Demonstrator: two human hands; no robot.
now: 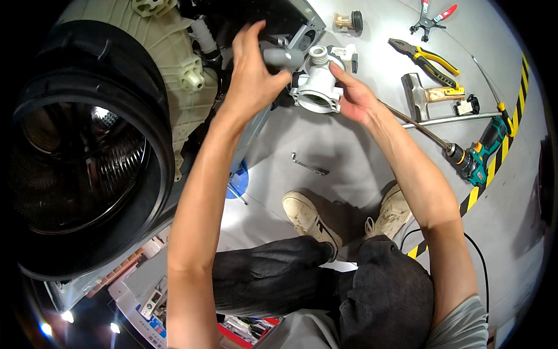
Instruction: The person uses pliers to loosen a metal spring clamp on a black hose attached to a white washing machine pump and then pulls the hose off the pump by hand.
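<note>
My right hand (357,99) grips a white plastic pump housing (317,90) by its right side, thumb on top. The housing has a threaded neck at its top and a wide round opening facing me. My left hand (253,75) is raised to the left of it, fingers and thumb spread apart. Its thumb tip is close to a black piece at the housing's left side; whether they touch I cannot tell. Just beyond that thumb is a grey rounded hose-like part (283,57), partly hidden by the hand.
An opened washing machine with a black door gasket (160,174) and cream tub (174,46) fills the left. On the grey floor lie a small wrench (310,164), a filter plug (349,22), pliers (427,61), a hammer (415,96) and a green drill (482,154), inside striped tape (491,174).
</note>
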